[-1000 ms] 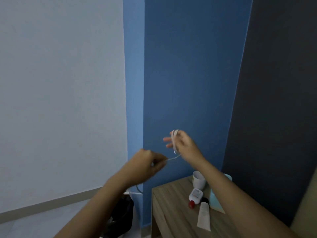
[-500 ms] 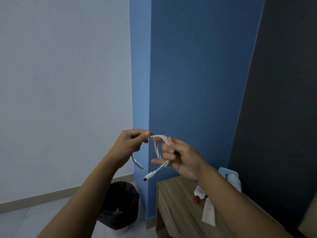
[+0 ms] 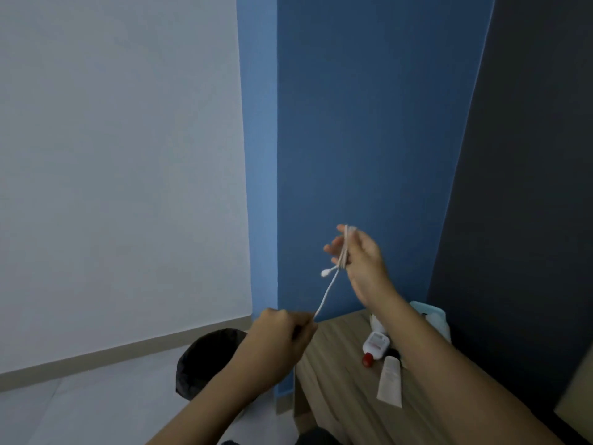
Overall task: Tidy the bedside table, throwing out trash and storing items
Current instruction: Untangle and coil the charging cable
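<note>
- The left hand [image 3: 279, 335] was up beside the right fingers half a second ago. It has since dropped low and nearer, and the strand it pinches between thumb and curled fingers now runs taut.
- The right hand [image 3: 362, 261] has lifted farther up against the blue wall. Its fingers, curled a moment ago, are now held out fairly straight with the loops of the white cable [image 3: 329, 289] lying round them. Whether the thumb clamps the loops is hard to tell from here.
- One plug end pokes out leftward just below the coil, and only a short free length is left between the hands.
- So the white cable is in the air, above and left of the counter [image 3: 337, 374], and touches nothing but the two hands.
- This looks like another turn in a winding cycle, and I judge the coiling to be nearly done, with storing next.
- On the counter, the red-capped bottle [image 3: 375, 343] and the tube [image 3: 390, 380] lie where they did, so those items are not yet dealt with.
- The black-lined bin [image 3: 205, 358] stands on the floor, left of the counter.
</note>
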